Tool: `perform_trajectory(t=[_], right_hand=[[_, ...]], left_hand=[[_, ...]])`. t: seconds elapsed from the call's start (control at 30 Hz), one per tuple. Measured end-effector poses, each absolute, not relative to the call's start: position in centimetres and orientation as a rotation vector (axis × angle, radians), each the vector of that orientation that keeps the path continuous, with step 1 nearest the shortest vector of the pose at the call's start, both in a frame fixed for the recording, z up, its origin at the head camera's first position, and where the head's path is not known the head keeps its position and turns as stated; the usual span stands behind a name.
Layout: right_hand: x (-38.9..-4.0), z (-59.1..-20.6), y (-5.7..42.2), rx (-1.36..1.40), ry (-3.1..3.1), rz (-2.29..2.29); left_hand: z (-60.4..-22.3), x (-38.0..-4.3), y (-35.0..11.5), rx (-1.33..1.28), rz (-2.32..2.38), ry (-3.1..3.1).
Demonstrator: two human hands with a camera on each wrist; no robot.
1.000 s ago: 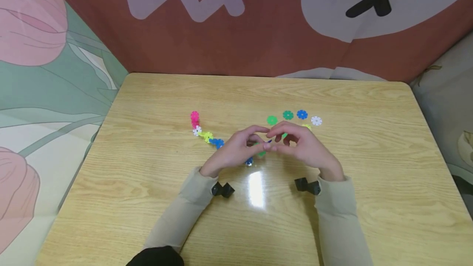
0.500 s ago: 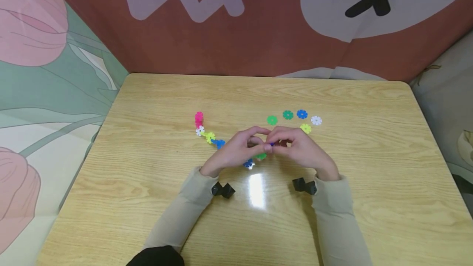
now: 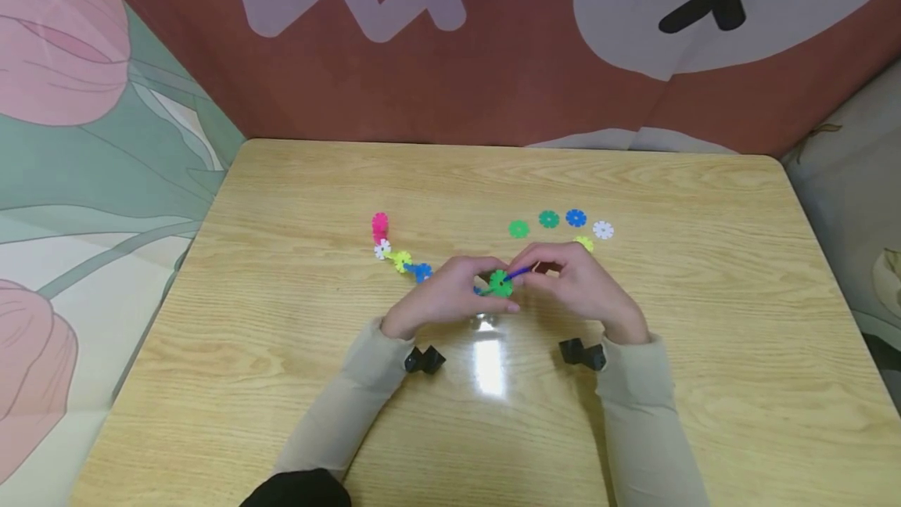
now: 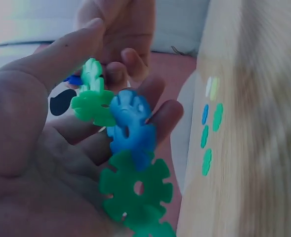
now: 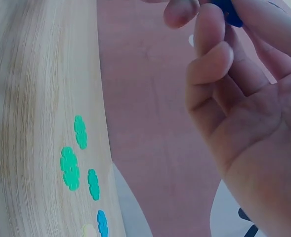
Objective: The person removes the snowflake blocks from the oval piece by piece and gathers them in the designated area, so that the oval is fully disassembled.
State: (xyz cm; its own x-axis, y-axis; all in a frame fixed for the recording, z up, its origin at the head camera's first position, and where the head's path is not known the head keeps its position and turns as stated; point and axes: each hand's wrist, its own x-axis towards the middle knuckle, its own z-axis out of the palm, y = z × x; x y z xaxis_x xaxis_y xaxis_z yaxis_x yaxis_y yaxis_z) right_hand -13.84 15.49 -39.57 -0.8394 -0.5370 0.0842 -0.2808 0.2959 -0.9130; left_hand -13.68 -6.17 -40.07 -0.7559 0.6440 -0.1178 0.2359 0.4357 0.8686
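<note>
My right hand (image 3: 577, 280) pinches a dark blue snowflake disc (image 3: 521, 271), edge-on in the head view, between thumb and fingertips. It joins a light green snowflake disc (image 3: 500, 283) at the near end of a linked chain. Around that end, my left hand (image 3: 450, 288) has its thumb apart from its fingers. In the left wrist view, a blue disc (image 4: 130, 133) and a green disc (image 4: 135, 187) of the chain hang across the palm and fingers. Beyond the left hand, the chain curves over the table to pink discs (image 3: 380, 221); its middle is hidden.
Loose discs lie flat past my right hand: light green (image 3: 518, 229), dark green (image 3: 549, 219), blue (image 3: 576, 217), white (image 3: 603, 230) and a partly covered yellow one (image 3: 583, 243). Another green disc (image 5: 69, 168) shows in the right wrist view. A patterned wall stands behind the table (image 3: 317, 178).
My left thumb has moved down, away from the fingers, uncovering the light green disc. My right hand came slightly left and keeps its pinch on the blue disc. The chain's pink end shifted slightly right.
</note>
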Motion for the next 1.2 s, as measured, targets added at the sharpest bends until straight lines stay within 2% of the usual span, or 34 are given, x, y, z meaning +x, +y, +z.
perform_trajectory(t=[0.33,1.2], right_hand=[[-13.74,-39.47,15.63,-0.679,2.312,-1.652],[-13.76,-39.84,14.91,-0.894,2.357,-1.763]], left_hand=[[-40.00,-13.42,-6.09,0.800,1.272,2.437],[-39.73,-13.54,-6.49,0.874,1.329,2.428]])
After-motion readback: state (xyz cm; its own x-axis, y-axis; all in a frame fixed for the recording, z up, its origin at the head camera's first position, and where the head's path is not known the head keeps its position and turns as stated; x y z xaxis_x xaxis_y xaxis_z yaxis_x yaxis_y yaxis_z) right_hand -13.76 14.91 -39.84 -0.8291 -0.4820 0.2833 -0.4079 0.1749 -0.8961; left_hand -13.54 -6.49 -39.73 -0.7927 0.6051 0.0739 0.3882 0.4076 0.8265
